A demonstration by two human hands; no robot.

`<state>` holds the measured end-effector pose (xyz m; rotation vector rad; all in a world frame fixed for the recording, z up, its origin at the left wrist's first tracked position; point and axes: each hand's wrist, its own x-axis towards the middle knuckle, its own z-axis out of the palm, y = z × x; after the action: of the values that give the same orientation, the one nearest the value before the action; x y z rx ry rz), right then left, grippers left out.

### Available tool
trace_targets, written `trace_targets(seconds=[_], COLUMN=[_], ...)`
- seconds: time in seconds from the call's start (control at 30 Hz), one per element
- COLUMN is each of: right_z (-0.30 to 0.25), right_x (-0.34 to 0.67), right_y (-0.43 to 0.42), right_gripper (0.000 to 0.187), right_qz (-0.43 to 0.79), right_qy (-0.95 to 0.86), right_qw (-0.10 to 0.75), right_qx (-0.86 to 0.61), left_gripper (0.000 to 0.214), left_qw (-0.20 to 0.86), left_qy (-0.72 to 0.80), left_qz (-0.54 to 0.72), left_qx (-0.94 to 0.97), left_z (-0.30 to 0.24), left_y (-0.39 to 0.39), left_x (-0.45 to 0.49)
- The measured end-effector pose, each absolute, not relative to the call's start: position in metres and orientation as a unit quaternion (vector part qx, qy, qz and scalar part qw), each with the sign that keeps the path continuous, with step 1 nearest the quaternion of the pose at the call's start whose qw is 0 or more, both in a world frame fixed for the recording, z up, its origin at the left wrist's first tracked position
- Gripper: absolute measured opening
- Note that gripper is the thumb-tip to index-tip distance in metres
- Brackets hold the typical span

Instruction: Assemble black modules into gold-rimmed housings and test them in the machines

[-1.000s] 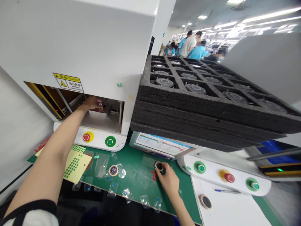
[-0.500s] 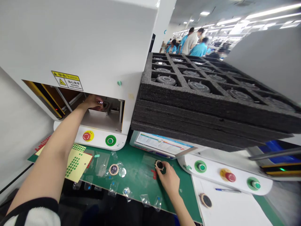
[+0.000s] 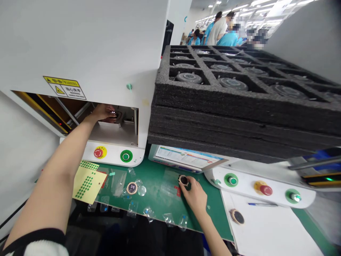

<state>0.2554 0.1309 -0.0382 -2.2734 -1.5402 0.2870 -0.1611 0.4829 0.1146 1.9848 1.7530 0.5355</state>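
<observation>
1. The white machine housing [image 3: 87, 46] is a smooth, boxy painted shell with a low opening at its front; a yellow warning label [image 3: 64, 87] sits above the opening
2. The stack of black foam trays [image 3: 239, 110] is coarse and spongy, its top layer cut into square pockets that hold round grey discs
3. The green mat [image 3: 157, 199] covers the surface, flat and matte, with small clear film pieces scattered along its near edge
4. The left hand [image 3: 102, 112] reaches deep into the opening, fingers curled over a small dark fixture [image 3: 117, 115]; how tightly it grips I cannot tell
5. The right hand [image 3: 195, 195] rests on the mat, fingertips pinching the round disc [image 3: 183, 180]
6. That disc is a flat ring, tan rim around a dark centre, lying face up just below the tilted screen [image 3: 186, 158]; being round, it has no long axis
</observation>
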Motion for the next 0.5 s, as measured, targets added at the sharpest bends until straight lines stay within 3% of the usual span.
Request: trace_targets(seconds=[0.5], right_z=[-0.0360], right_x=[0.2547], right_y=[0.1316], right_gripper=[0.033], right_qz=[0.097], right_qy=[-0.546], right_qw=[0.186], right_qx=[-0.811], left_gripper=[0.027], left_qw=[0.259], left_qy=[0.640], left_qz=[0.184], left_qx=[0.700], left_z=[0.1229], left_y=[0.4829], left_x=[-0.1552])
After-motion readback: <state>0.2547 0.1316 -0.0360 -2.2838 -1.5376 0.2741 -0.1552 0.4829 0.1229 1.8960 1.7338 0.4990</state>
